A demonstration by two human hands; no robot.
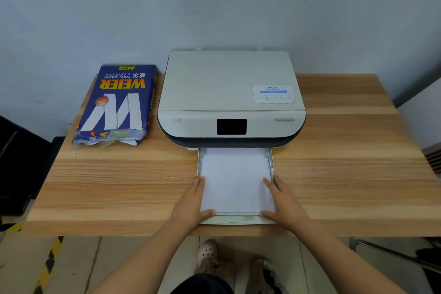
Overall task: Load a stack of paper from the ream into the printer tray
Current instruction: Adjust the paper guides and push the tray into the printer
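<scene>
A white printer stands at the back middle of the wooden table. Its tray is pulled out toward me, and a white paper stack lies flat inside it. My left hand lies along the stack's left edge, thumb on the front left corner. My right hand mirrors it on the right edge, thumb at the front right corner. The blue ream, torn open at its near end, lies left of the printer.
The tray's front lip juts slightly past the table's near edge. A wall rises right behind the printer. Dark furniture stands off the table's left side, and a metal frame sits low at the right. My feet show below the table edge.
</scene>
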